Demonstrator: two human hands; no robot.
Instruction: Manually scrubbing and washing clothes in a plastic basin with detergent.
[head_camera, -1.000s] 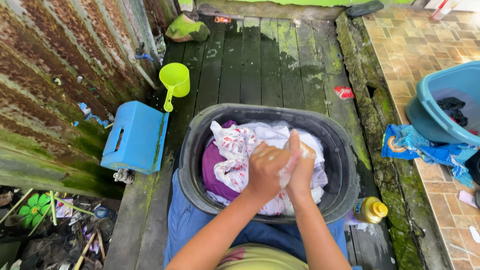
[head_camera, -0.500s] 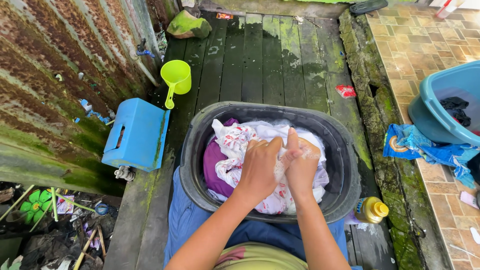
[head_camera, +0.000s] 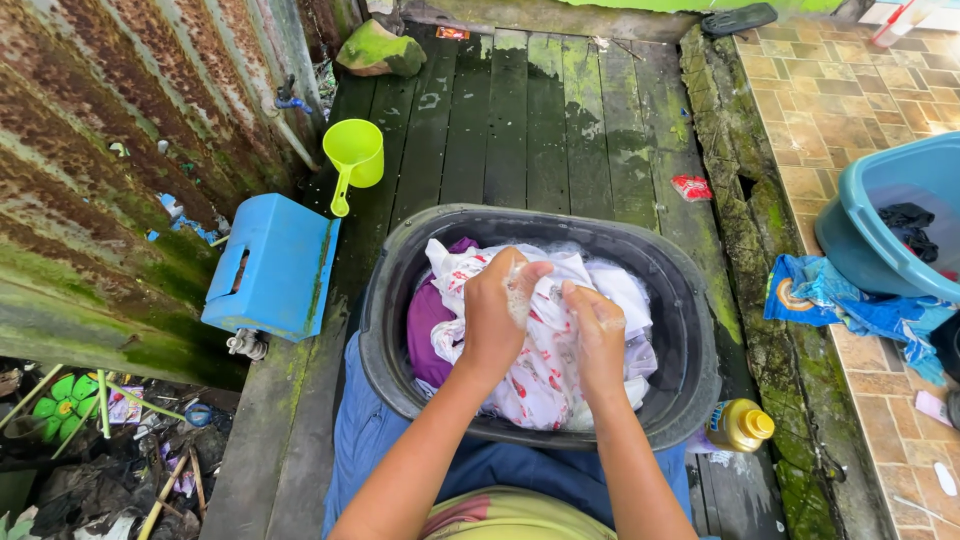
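Both hands are busy in the wash. Left hand is clenched around a bunched fold of the white cloth with red print, knuckles up and soapy, and right hand grips the same cloth just beside it, so the fabric is gathered between the two fists, a hold that suits rubbing one part against another. The cloth lies on top of the heap in the dark grey oval basin, with a purple garment tucked under it at the left wall and suds showing around the pile. The basin sits on the wet, mossy wooden plank floor, close against the person's knees, which keeps the load within easy reach of both arms. A yellow-capped bottle stands just beside the basin's near right rim. To the left lie a blue plastic stool on its side and a lime green dipper. A teal tub holding dark clothes stands well apart on the tiled floor at right.
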